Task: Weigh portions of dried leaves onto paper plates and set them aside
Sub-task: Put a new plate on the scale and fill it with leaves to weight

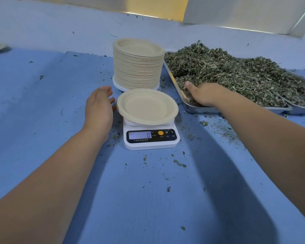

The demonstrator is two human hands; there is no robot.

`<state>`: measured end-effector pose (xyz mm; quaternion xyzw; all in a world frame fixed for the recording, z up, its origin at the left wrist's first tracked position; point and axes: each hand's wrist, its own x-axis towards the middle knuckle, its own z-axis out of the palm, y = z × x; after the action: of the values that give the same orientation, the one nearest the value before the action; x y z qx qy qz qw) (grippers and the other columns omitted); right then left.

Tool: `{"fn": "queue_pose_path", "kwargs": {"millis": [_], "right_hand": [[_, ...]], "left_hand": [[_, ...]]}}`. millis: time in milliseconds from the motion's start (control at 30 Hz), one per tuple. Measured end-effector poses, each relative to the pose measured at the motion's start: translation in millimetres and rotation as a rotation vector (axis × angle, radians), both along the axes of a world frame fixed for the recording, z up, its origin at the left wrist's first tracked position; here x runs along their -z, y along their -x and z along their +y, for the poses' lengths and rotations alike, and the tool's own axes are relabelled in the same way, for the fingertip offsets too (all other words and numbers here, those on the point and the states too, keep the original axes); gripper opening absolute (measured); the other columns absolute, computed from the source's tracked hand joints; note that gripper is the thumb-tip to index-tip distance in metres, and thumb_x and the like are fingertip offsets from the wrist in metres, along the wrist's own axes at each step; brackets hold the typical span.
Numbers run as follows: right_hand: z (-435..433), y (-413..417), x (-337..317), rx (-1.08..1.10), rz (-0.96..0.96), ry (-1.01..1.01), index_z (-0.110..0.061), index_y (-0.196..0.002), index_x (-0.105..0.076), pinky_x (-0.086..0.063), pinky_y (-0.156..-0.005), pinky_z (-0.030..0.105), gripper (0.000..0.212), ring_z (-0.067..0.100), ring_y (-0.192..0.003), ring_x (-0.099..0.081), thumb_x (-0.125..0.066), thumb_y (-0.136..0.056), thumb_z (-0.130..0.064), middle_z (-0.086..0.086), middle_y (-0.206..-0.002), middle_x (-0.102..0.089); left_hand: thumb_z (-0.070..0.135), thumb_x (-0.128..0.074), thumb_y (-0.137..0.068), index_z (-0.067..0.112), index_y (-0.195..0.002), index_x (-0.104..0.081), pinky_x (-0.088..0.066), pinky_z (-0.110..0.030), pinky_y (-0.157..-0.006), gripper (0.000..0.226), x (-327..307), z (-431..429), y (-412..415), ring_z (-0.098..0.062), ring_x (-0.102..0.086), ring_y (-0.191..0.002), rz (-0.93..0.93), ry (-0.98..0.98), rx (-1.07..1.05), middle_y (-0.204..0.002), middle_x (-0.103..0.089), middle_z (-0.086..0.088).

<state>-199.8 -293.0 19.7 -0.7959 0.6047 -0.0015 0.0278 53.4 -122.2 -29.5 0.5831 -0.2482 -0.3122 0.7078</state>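
While bare on scale (151, 140), plate (146, 106) just beside slack left grip (99, 106); right grip (205, 94), state unclear, in leaves (236, 74)

Single head-worn view, facing forward and down — close over table (148, 199)

This looks like a small herb-packing workroom. A wide table (42, 106) is covered in blue cloth, steel trays (198, 109) are heaped with dried leaves (227, 71), and a tall stack of paper plates (137, 67) (dozens, seemingly) stands behind a digital scale (151, 144), with leaf crumbs strewn about.
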Motion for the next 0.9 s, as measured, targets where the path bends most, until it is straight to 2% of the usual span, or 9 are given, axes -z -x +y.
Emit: {"fn": "queue_pose_path", "kwargs": {"millis": [67,133,200,400,467,567,733,833,900], "right_hand": [[0,5,3,0.107,0.014,-0.151,-0.006,-0.149,-0.044,-0.029,-0.116,0.049,0.097,0.038,-0.143,-0.038,-0.003,-0.095,-0.076,0.021,-0.158,-0.036],[2,4,7,0.097,-0.047,-0.194,-0.006,-0.150,-0.043,-0.029,-0.116,0.048,0.096,0.037,-0.142,-0.039,-0.006,-0.095,-0.076,0.019,-0.158,-0.037],[1,-1,8,0.050,-0.093,-0.169,-0.005,-0.122,-0.064,-0.042,-0.090,0.040,0.092,0.033,-0.108,-0.059,-0.009,-0.097,-0.074,0.018,-0.121,-0.064],[-10,2,3,-0.081,-0.197,0.127,-0.013,-0.064,-0.046,-0.042,-0.064,0.032,0.061,0.021,-0.053,-0.045,-0.030,-0.104,-0.056,0.003,-0.058,-0.047],[-7,9,7,-0.038,-0.140,0.223,-0.013,-0.070,-0.055,-0.050,-0.071,0.038,0.061,0.023,-0.060,-0.054,-0.029,-0.102,-0.057,0.006,-0.068,-0.060],[-7,6,16,0.030,0.012,-0.002,-0.006,-0.121,-0.063,-0.046,-0.090,0.043,0.080,0.033,-0.106,-0.061,-0.016,-0.101,-0.068,0.020,-0.124,-0.063],[-5,3,15,-0.073,-0.157,0.109,-0.011,-0.076,-0.058,-0.039,-0.061,0.033,0.071,0.031,-0.075,-0.059,-0.020,-0.102,-0.065,0.010,-0.072,-0.059],[3,-6,15,-0.123,-0.124,-0.013,-0.014,-0.106,-0.067,-0.047,-0.087,0.042,0.076,0.034,-0.102,-0.063,-0.014,-0.101,-0.069,0.011,-0.104,-0.067],[8,-13,16,-0.143,-0.093,-0.128,-0.014,-0.090,-0.066,-0.046,-0.087,0.041,0.080,0.029,-0.082,-0.062,-0.010,-0.099,-0.072,0.012,-0.086,-0.064]], "left_hand": [[0.032,-0.045,-0.103,0.041,-0.093,-0.057,-0.054,-0.029,-0.095,0.018,0,0,0,-0.007,-0.065,-0.113,-0.004,-0.003,0.002,-0.123,-0.065,0.010],[0.033,-0.044,-0.103,0.041,-0.096,-0.058,-0.054,-0.028,-0.094,0.018,0,1,0,-0.006,-0.064,-0.113,-0.007,-0.004,0.007,-0.125,-0.065,0.011],[0.033,-0.044,-0.103,0.040,-0.098,-0.059,-0.054,-0.028,-0.094,0.018,0,1,0,-0.006,-0.064,-0.113,-0.009,-0.003,0.009,-0.127,-0.064,0.010],[0.030,-0.045,-0.102,0.041,-0.092,-0.058,-0.055,-0.029,-0.093,0.019,1,1,0,-0.006,-0.064,-0.112,-0.011,0.006,0.009,-0.125,-0.065,0.010],[0.030,-0.044,-0.102,0.040,-0.093,-0.060,-0.055,-0.028,-0.091,0.020,1,1,0,-0.006,-0.065,-0.112,-0.010,0.007,0.010,-0.124,-0.065,0.010],[0.029,-0.044,-0.101,0.039,-0.092,-0.061,-0.054,-0.028,-0.088,0.021,2,0,0,-0.007,-0.065,-0.113,-0.018,0.007,0.015,-0.123,-0.066,0.010],[0.030,-0.044,-0.100,0.037,-0.095,-0.063,-0.055,-0.030,-0.092,0.021,3,-1,-1,-0.006,-0.065,-0.112,-0.031,-0.011,0.014,-0.122,-0.067,0.012],[0.032,-0.045,-0.100,0.035,-0.097,-0.066,-0.055,-0.030,-0.092,0.021,5,-1,-2,-0.005,-0.065,-0.112,-0.045,-0.019,0.021,-0.122,-0.067,0.013],[0.031,-0.046,-0.100,0.034,-0.097,-0.067,-0.056,-0.032,-0.094,0.021,5,-2,-2,-0.005,-0.066,-0.110,-0.041,-0.026,0.020,-0.120,-0.068,0.013]]}}
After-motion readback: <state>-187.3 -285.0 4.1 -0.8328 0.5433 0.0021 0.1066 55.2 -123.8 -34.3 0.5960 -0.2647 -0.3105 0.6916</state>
